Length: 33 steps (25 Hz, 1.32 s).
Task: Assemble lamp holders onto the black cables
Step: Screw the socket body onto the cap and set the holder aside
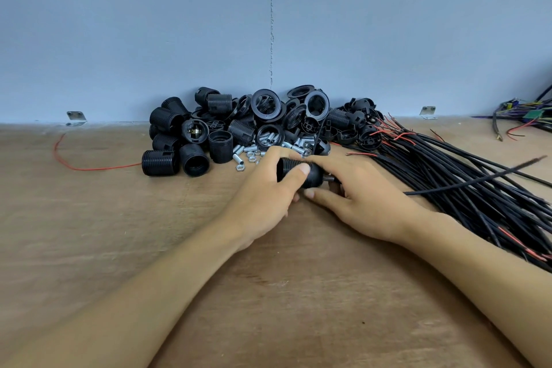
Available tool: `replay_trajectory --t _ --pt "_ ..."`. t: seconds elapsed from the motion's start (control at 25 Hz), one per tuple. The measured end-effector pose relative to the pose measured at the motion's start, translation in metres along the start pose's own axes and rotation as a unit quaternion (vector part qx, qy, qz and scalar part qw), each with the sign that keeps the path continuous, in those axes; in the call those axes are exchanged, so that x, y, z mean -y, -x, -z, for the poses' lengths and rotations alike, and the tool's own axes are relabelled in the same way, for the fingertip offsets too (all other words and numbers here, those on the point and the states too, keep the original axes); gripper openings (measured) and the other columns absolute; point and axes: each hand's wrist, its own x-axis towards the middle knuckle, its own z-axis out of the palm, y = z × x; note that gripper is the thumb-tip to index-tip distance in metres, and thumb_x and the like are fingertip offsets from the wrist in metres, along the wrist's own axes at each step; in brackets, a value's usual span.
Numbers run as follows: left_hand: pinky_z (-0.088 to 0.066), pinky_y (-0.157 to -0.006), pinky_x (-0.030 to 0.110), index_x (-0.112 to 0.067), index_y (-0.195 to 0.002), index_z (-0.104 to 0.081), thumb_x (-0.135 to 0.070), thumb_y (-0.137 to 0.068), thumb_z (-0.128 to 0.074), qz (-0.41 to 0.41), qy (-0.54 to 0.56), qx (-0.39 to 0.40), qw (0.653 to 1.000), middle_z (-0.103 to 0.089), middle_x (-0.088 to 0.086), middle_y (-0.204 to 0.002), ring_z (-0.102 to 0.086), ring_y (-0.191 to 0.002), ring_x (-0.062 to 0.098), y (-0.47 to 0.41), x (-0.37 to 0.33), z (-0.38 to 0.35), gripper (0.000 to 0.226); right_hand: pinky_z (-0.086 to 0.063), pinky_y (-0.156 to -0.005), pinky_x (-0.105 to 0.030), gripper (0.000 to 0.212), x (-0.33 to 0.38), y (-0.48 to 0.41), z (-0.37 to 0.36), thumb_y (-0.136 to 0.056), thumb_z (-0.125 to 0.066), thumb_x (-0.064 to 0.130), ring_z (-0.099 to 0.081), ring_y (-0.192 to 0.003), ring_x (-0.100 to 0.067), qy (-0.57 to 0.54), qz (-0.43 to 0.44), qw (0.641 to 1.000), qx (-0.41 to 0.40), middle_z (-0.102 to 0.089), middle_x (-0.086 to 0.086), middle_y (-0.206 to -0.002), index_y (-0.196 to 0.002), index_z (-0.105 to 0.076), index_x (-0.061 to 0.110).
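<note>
Left of the pile of black holder parts [239,119], a thin red wire [89,169] is lying on the wooden table [89,233]. Little silver nuts and tubes [254,152] are sitting at the front edge of the pile.

Just in front of the pile, the left hand [265,188] is gripping the wide body of a lamp holder [286,169], with its fingers curling over the top and its thumb pressing on the near side. The holder is lying on its side, with its long way going left to right. Its wide end is pointing left. Its small end, with a short metal tube [330,179] sticking out, is pointing right toward the cables and tipping down a little.

The right hand [358,203] is curling round that small end, with its thumb underneath. Exactly what its fingertips are pinching is hidden.

It looks like the person is joining the holder's end pieces. To do it well, the left hand should be holding the body steady while the right hand is turning the end straight, not crooked, so the threads are catching cleanly.

Right of the pile, the black cables [448,164] are lying in a big bunch. One loose cable [478,180] is lying across them, looking blurry.
</note>
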Motion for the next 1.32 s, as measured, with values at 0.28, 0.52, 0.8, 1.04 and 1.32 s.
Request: replay_trajectory --t 0.28,0.52,0.8,1.04,1.32 --pt "-0.037 -0.083 0.008 -0.033 -0.124 -0.061 -0.025 -0.084 -0.079 -0.100 -0.216 -0.055 0.970 -0.063 -0.026 -0.099 -0.059 -0.096 -0.004 0.001 0.002 0.005 0.045 -0.041 -0.105 -0.042 0.042 -0.017 0.000 0.004 -0.090 -0.065 0.017 -0.053 -0.117 -0.017 0.031 -0.069 0.997 -0.008 -0.061 0.008 -0.125 -0.130 -0.062 0.030" --pt "-0.030 -0.074 -0.005 -0.029 -0.111 -0.073 -0.032 -0.075 -0.086 -0.115 -0.246 -0.127 0.954 -0.054 -0.032 -0.081 -0.051 -0.085 -0.023 -0.003 0.005 0.005 0.039 -0.045 -0.095 -0.026 0.030 -0.012 -0.004 0.001 -0.090 -0.065 0.010 -0.059 -0.100 -0.009 -0.012 -0.079 0.992 -0.099 -0.065 0.008 -0.106 -0.117 -0.070 0.021" --pt "-0.035 -0.066 0.009 -0.030 -0.106 -0.072 -0.039 -0.078 -0.081 -0.084 -0.223 -0.105 0.965 -0.067 -0.016 -0.089 -0.056 -0.084 -0.003 -0.007 0.009 0.004 0.031 -0.042 -0.089 -0.032 0.016 0.009 -0.021 -0.005 -0.098 -0.057 0.028 -0.057 -0.102 -0.015 -0.041 -0.092 0.979 -0.176 -0.069 0.011 -0.101 -0.103 -0.072 0.029" --pt "-0.037 -0.066 0.004 -0.027 -0.100 -0.072 -0.032 -0.079 -0.081 -0.089 -0.193 -0.091 0.973 -0.060 -0.018 -0.073 -0.052 -0.084 -0.015 -0.009 0.011 0.006 0.023 -0.042 -0.106 -0.047 0.035 0.020 -0.081 -0.010 -0.099 -0.049 0.025 -0.057 -0.119 -0.021 0.001 -0.167 0.986 0.018 -0.067 0.004 -0.123 -0.130 -0.063 0.033" --pt "-0.036 -0.062 0.005 -0.036 -0.076 -0.054 -0.032 -0.080 -0.081 -0.081 -0.193 -0.080 0.975 -0.051 -0.018 -0.065 -0.050 -0.072 -0.016 -0.007 0.008 0.008 0.027 -0.038 -0.101 -0.046 0.045 0.029 -0.115 -0.015 -0.090 -0.051 0.019 -0.055 -0.123 -0.029 0.135 -0.199 0.966 0.099 -0.062 -0.002 -0.134 -0.129 -0.064 0.036"
